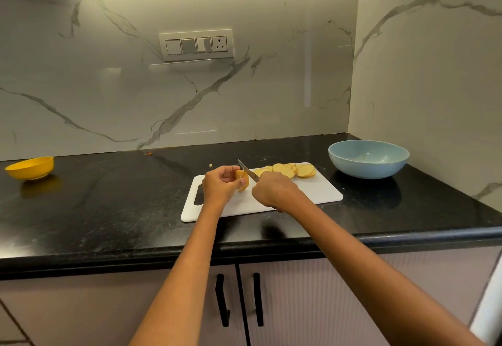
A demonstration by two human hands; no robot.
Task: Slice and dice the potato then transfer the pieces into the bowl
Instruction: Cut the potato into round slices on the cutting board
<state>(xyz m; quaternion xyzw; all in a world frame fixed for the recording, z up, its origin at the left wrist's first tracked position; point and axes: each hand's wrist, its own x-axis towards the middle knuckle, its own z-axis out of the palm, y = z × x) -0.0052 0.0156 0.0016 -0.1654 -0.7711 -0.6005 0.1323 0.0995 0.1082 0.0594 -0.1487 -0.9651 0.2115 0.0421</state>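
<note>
On the white cutting board (312,192) my left hand (220,184) pinches the remaining end piece of the potato (241,178), holding it upright. My right hand (273,190) grips the handle of a knife (248,171); its blade slants up to the left and lies against the right face of that piece. Several round potato slices (290,170) lie overlapping at the far right part of the board. The light blue bowl (368,158) stands on the counter to the right of the board, with nothing seen inside it.
A yellow bowl (31,167) sits at the far left of the black counter (108,204). A marble wall with a switch panel (196,45) runs behind, and another wall closes the right side. Cabinet doors (239,299) hang below the counter's front edge.
</note>
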